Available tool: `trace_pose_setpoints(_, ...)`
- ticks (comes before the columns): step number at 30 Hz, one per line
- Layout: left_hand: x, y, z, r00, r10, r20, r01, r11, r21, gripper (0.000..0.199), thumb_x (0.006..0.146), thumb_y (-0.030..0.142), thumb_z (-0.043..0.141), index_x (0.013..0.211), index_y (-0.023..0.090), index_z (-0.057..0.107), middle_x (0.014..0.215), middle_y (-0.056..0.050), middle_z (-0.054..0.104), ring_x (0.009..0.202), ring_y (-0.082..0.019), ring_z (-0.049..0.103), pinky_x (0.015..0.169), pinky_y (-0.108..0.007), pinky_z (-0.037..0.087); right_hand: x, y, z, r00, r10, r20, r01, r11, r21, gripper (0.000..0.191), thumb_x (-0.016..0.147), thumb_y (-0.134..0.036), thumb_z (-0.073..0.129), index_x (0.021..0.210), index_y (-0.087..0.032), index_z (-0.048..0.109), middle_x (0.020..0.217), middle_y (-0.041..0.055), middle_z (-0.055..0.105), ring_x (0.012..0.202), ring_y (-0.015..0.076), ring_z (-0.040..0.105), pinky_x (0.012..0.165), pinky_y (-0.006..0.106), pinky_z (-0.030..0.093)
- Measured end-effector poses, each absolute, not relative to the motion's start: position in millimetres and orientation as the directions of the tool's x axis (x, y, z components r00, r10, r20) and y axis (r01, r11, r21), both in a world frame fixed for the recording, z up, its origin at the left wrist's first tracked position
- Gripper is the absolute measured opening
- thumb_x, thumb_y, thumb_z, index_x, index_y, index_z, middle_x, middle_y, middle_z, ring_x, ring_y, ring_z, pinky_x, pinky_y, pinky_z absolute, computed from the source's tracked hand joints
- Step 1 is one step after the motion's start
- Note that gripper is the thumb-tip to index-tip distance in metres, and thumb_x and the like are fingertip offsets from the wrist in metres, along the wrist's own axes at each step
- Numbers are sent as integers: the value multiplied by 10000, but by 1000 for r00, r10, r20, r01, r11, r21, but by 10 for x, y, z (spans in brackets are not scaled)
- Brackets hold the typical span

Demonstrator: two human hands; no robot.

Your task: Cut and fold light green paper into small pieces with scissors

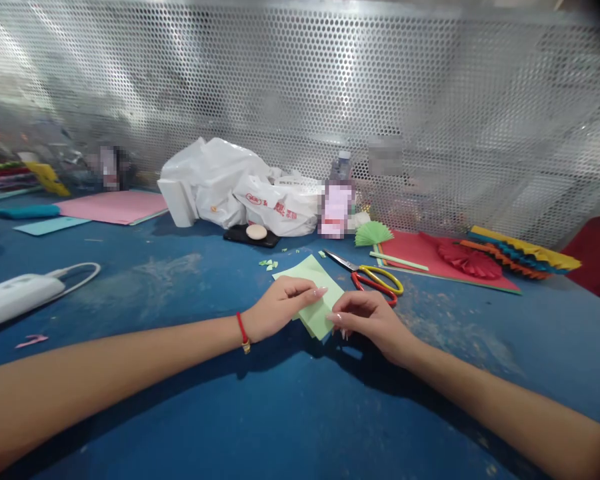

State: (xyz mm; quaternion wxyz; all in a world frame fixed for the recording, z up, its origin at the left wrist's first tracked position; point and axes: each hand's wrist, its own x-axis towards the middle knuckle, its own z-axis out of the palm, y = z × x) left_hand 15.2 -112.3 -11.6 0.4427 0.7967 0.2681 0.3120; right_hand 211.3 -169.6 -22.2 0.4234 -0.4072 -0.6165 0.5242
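Between my hands is a folded sheet of light green paper (313, 273), held a little above the blue table. My left hand (283, 307) pinches its left side, thumb on top and fingers behind. At the lower right edge, my right hand (373, 323) grips the same paper between thumb and fingers. Scissors (363, 272) with red and yellow handles lie just behind my right hand, blades slightly apart. Several small green paper scraps (269, 265) lie beyond the paper. A pleated green paper fan (373, 233) rests farther back.
Red paper sheets (405, 248) hold a red pleated piece (473, 260), near yellow, blue and orange pleated strips (525, 252). White plastic bags (220, 180), a black phone (237, 235) and a bottle (343, 163) stand by the perforated metal screen (300, 87). A white power strip (20, 297) lies left.
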Motion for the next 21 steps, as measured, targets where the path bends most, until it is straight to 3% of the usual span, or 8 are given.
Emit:
trace_pose_setpoints(2,148,-1130,-118,698,664,267,149,-500,853,456,917,446,489,570,153,447,580,50,302,573,-94,288,536,-222,266,2115,-1714,-214,-391,916,91,79,131,-988,274,759,-417,766,713,-158,689,639,5,643,568,103,554,569,228,447)
trace_pose_setpoints(6,128,-1172,-117,814,522,253,130,-589,798,422,962,416,449,636,151,492,596,47,362,579,-96,331,552,-218,289,2111,-1733,-204,-416,904,95,36,120,-992,243,810,-396,713,753,-161,686,660,-4,630,590,98,550,595,226,435)
trace_pose_setpoints(13,131,-1198,-163,886,305,349,74,-836,544,400,1015,346,346,681,168,476,612,35,434,587,-116,391,670,-256,335,2123,-1735,-203,-477,876,71,149,160,-976,250,805,-374,698,699,-152,653,599,-15,584,541,92,450,538,230,325)
trace_pose_setpoints(21,118,-1207,-153,853,430,297,100,-693,714,408,980,389,433,653,152,489,607,34,433,596,-105,392,600,-221,317,2083,-1767,-167,-466,882,74,215,194,-957,175,785,-257,642,646,-152,661,600,-4,598,588,115,511,579,229,370)
